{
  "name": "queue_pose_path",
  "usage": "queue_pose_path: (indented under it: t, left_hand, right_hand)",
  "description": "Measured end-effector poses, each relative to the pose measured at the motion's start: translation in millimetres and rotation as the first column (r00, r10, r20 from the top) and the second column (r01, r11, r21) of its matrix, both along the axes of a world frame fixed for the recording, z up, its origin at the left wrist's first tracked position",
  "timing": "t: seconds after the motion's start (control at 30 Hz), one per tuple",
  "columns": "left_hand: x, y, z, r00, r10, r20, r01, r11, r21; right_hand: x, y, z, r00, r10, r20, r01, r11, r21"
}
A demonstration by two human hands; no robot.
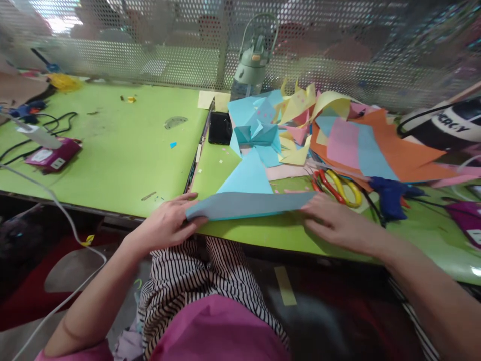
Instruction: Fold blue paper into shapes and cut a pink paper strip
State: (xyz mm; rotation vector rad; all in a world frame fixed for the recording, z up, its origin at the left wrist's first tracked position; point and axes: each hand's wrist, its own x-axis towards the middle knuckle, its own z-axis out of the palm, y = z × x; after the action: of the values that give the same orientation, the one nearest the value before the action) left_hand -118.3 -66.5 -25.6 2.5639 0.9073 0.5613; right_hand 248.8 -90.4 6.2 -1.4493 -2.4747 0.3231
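A folded sheet of light-blue paper [244, 204] stretches across the front edge of the green table, its lower edge a brighter blue. My left hand [175, 218] grips its left end, thumb below and fingers behind. The right end is pinched in my right hand [325, 218], with the fingertips partly hidden by the paper. Just behind it lies a flat, light-blue triangular piece of paper [248, 173]. Farther back sits a blue folded-paper piece [257, 135] with raised points. Red-and-yellow-handled scissors [340, 186] rest beyond my right hand.
Coloured paper sheets [356, 145] pile up at the back right. A blue glue gun [391, 198] lies at right. A black phone [220, 128] and a bottle [250, 70] stand near the mesh screen [150, 45]. At left is a purple power box [54, 154] with cables.
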Motion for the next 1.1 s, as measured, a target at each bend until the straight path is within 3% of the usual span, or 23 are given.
queue_pose_path:
  t: [0.1,0.2,0.37,0.57,1.1]
  left_hand:
    - [-2,4,2.8,0.999,0.029,-0.021,-0.030,0.997,-0.066]
    - [-3,4,5.1,0.998,0.058,0.003,-0.057,0.996,-0.066]
    - [-4,0,4.7,0.972,0.234,-0.005,-0.234,0.972,0.006]
    - [-3,0,4.8,0.925,0.378,-0.031,-0.379,0.924,-0.039]
    - [1,-1,10.5,0.911,0.408,-0.058,-0.412,0.909,-0.069]
  right_hand:
    - [-1,-17,-11.2,0.997,-0.034,-0.074,0.027,0.995,-0.096]
    - [-14,-12,-16.1,0.984,-0.063,-0.165,0.044,0.992,-0.119]
    - [-27,-1,-23.4,0.981,-0.145,-0.131,0.145,0.989,-0.010]
    - [-27,-4,-37.5,0.973,-0.184,-0.143,0.196,0.977,0.080]
    - [-31,2,-42.7,0.967,-0.153,-0.204,0.189,0.968,0.168]
